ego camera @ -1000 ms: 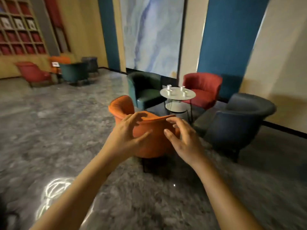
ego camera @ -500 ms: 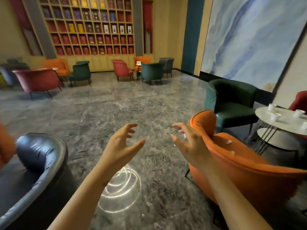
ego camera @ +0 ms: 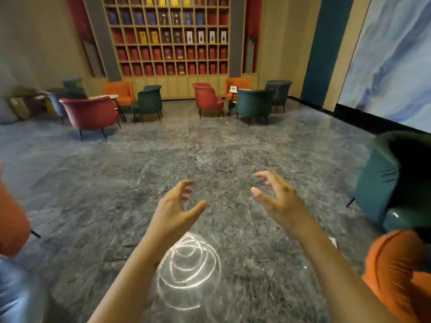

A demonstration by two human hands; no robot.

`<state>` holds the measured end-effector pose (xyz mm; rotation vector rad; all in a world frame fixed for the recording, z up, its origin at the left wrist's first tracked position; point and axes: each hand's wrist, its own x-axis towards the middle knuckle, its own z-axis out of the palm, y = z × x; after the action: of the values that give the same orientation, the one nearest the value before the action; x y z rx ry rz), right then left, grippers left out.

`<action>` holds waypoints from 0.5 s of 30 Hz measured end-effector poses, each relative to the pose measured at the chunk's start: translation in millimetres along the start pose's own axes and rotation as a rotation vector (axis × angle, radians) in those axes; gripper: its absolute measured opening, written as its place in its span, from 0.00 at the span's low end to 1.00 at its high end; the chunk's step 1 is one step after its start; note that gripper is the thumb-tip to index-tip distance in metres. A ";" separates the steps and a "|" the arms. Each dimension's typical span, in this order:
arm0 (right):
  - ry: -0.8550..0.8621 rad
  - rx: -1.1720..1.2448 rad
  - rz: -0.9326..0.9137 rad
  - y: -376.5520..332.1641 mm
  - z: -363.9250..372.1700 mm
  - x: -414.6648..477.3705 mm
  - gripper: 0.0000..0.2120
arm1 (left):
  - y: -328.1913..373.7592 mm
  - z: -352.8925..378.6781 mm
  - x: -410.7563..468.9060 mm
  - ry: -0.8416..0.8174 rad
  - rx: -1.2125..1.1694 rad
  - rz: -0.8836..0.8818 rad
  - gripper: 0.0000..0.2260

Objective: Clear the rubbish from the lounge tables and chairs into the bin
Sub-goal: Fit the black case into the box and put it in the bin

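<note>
My left hand (ego camera: pixel 177 206) and my right hand (ego camera: pixel 277 197) are held out in front of me over the grey marble floor (ego camera: pixel 140 173), both with fingers spread and curled, holding nothing. An orange chair (ego camera: pixel 396 271) is at my lower right, with a green chair (ego camera: pixel 394 180) just behind it. A small white scrap (ego camera: pixel 333 241) lies on the floor beside the orange chair. A small white object (ego camera: pixel 233 89) stands on the far table by the orange chair at the back. No bin shows in this view.
Two groups of chairs stand at the far wall: red (ego camera: pixel 91 113), orange (ego camera: pixel 121 92) and green (ego camera: pixel 149 100) at left, red (ego camera: pixel 206 97), green (ego camera: pixel 254 103) and grey (ego camera: pixel 278 90) at right. A blue chair (ego camera: pixel 14 292) is at lower left. A shelf wall (ego camera: pixel 168 36) fills the back.
My view has swung left, away from the round table with white cups. The orange chair has slid to the right edge, and my hands have spread further apart.
</note>
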<state>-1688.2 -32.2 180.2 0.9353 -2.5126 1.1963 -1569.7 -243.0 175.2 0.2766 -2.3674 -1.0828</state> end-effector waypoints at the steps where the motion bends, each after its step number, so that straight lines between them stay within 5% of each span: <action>1: -0.022 -0.011 0.001 15.4 13.8 34.5 0.19 | -16.8 7.6 35.6 -0.003 0.015 0.005 0.22; 15: -0.090 -0.060 0.083 176.8 143.9 503.0 0.22 | -169.3 91.8 544.6 -0.102 0.085 0.054 0.24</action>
<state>-2177.9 -287.2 193.3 0.8977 -2.6662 1.1188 -2083.8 -505.2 199.8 0.1909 -2.5008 -0.9947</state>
